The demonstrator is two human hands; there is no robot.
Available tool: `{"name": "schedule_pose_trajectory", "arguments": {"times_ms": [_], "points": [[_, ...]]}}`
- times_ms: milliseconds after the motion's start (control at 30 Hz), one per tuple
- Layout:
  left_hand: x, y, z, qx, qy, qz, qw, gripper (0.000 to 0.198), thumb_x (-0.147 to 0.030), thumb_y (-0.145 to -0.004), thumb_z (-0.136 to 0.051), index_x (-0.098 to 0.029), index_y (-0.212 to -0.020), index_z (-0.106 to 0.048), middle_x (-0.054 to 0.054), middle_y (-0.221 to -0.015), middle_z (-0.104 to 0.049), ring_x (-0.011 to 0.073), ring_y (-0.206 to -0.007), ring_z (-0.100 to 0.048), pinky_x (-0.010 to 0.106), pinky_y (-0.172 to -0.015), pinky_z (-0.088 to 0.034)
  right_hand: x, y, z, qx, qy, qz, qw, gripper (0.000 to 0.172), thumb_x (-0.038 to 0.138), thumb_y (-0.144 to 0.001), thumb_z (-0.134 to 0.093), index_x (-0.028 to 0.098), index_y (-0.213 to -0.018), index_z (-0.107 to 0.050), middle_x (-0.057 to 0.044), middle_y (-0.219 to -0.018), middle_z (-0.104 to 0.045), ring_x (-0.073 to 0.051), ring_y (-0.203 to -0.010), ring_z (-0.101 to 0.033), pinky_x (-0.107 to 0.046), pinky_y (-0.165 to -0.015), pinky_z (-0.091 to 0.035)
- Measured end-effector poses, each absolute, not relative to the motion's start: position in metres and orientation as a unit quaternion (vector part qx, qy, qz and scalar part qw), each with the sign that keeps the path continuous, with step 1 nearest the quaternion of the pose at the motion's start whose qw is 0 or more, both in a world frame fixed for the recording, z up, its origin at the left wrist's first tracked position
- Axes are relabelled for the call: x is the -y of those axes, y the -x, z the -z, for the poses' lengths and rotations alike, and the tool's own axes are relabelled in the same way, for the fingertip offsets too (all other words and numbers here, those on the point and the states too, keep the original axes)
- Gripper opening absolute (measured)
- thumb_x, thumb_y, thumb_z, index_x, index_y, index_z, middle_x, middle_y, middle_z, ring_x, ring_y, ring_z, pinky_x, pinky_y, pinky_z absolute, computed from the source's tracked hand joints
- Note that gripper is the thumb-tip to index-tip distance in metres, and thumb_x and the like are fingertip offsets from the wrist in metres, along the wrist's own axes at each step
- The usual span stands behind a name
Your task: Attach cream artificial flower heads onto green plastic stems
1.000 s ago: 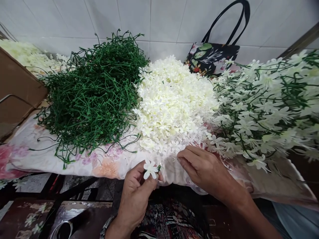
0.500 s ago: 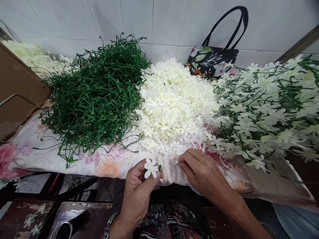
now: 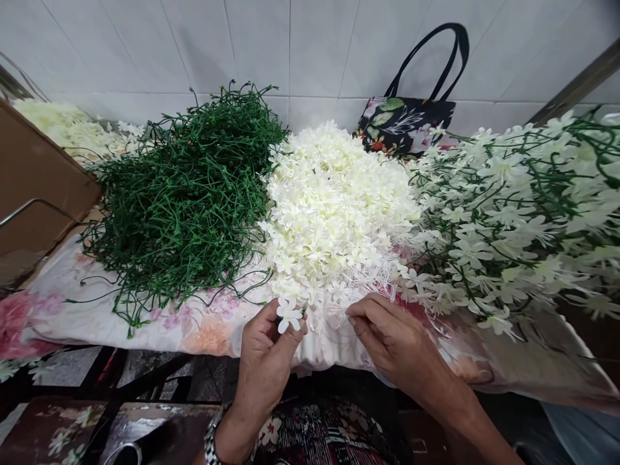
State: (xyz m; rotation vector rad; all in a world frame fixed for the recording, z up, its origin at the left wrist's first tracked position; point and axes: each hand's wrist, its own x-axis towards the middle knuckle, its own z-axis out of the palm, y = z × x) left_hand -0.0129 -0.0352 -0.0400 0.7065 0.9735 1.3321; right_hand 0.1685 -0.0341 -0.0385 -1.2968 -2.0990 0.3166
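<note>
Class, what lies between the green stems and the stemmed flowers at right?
The head view shows a heap of loose white blossoms between them.

Your single view looks forward and down from your head, with your lap point(image 3: 329, 436) at the bottom edge. Your left grip point(image 3: 267, 355) and right grip point(image 3: 404, 342) sit close below centre, the bench point(image 3: 208, 332) beyond, the tiled wall point(image 3: 320, 55) on top.

**Green, White and Floral Print**

Stem pile point(image 3: 188, 200), deep green. Blossom heap point(image 3: 334, 200), white to pale yellow. Single blossom point(image 3: 289, 315), white. Flowering sprays point(image 3: 472, 253), white and green. Cloth point(image 3: 208, 336), whitish, with pink, mauve and orange flowers. Handbag point(image 3: 404, 126), black with multicoloured floral print. Box point(image 3: 48, 161), brown. Tiled wall point(image 3: 261, 45), pale grey.
</note>
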Motion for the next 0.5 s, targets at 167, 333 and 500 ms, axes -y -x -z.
{"name": "schedule_pose_trajectory", "arguments": {"times_ms": [167,333,500], "points": [[0.031,0.017,0.038,-0.44,-0.295,-0.59,0.609,0.015,-0.022,-0.064,-0.079,-0.02,-0.078,-0.072,-0.004,-0.07,-0.067,0.0072,-0.066,-0.06,0.013,-0.064,-0.048,0.027,-0.162,0.035,0.798,0.489,-0.111,0.335,0.018,0.012,-0.089,-0.041,0.015,-0.08,-0.056,-0.004,-0.072,-0.052,-0.013,-0.067,-0.051,-0.025,-0.061,-0.042],[0.031,0.018,0.042,-0.444,-0.303,-0.589,0.604,0.015,-0.022,-0.065,-0.078,-0.02,-0.078,-0.071,-0.004,-0.068,-0.065,0.0071,-0.064,-0.059,0.014,-0.064,-0.048,0.012,-0.151,0.037,0.828,0.463,-0.042,0.314,0.023,0.007,-0.088,-0.04,0.014,-0.077,-0.059,-0.005,-0.071,-0.051,-0.014,-0.067,-0.048,-0.026,-0.061,-0.042],[0.034,0.021,0.046,-0.455,-0.314,-0.58,0.598,0.011,-0.021,-0.067,-0.075,-0.018,-0.076,-0.069,-0.003,-0.067,-0.064,0.009,-0.065,-0.058,0.017,-0.065,-0.048,0.001,-0.144,0.038,0.855,0.446,0.029,0.261,0.026,0.001,-0.084,-0.041,0.013,-0.07,-0.059,-0.005,-0.068,-0.049,-0.015,-0.066,-0.044,-0.027,-0.061,-0.038]]}}
